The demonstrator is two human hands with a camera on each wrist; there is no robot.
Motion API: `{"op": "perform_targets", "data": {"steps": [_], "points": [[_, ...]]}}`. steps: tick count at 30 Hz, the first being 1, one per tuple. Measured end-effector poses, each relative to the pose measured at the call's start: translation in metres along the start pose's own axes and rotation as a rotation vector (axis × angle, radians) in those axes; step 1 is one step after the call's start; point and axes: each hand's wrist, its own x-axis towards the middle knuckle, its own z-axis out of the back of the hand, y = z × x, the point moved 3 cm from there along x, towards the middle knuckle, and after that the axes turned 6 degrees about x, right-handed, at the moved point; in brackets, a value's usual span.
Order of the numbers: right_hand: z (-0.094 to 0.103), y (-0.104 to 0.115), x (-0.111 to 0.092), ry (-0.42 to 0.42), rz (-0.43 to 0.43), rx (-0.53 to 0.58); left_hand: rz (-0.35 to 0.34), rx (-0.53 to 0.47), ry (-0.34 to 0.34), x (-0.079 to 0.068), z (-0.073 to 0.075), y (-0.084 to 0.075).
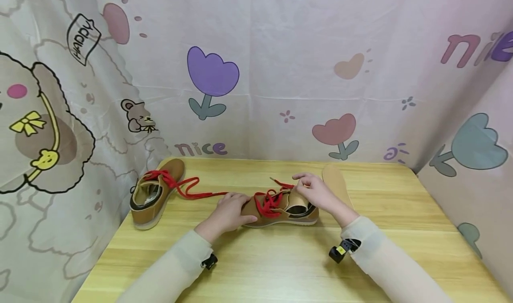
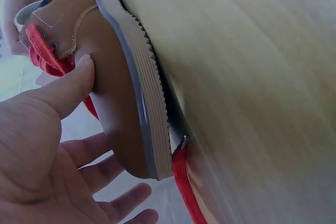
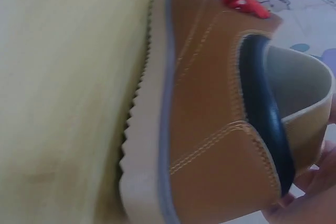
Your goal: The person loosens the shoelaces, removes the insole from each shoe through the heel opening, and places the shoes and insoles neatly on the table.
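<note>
A brown lace-up shoe (image 1: 286,216) with red laces (image 1: 270,204) lies sole down on the table, toe to the left. At the toe, my left hand (image 1: 230,212) holds it, thumb on the near side and fingers round the far side. My right hand (image 1: 314,191) is over the heel opening and pinches a bent tan insole (image 1: 297,199). In the right wrist view the insole (image 3: 304,80) curls up out of the dark-lined collar (image 3: 265,114), its pale side facing inward. The part of it inside the shoe is hidden.
A second brown shoe (image 1: 150,205) stands at the table's left edge, its red lace (image 1: 196,195) trailing right toward my left hand. Behind my right hand a flat tan insole (image 1: 335,181) lies on the wooden table (image 1: 392,232). A printed curtain (image 1: 272,71) hangs behind.
</note>
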Motion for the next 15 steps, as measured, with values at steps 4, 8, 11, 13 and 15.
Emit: {"op": "perform_targets", "data": {"steps": [4, 8, 11, 13, 15], "points": [[0.010, 0.006, 0.001, -0.036, -0.010, 0.013, 0.006, -0.004, -0.002, 0.001, -0.001, 0.000], [0.021, 0.004, 0.001, -0.049, 0.002, -0.011, 0.009, -0.005, -0.001, 0.000, -0.001, 0.000], [0.029, 0.000, -0.002, -0.035, 0.000, -0.034, 0.007, -0.005, 0.001, 0.000, -0.001, 0.000], [0.034, -0.003, -0.004, -0.012, 0.004, -0.064, 0.006, -0.005, 0.001, 0.000, -0.001, -0.001], [0.039, -0.004, -0.006, 0.024, 0.007, -0.121, 0.005, -0.001, -0.002, 0.000, -0.001, -0.001]]}}
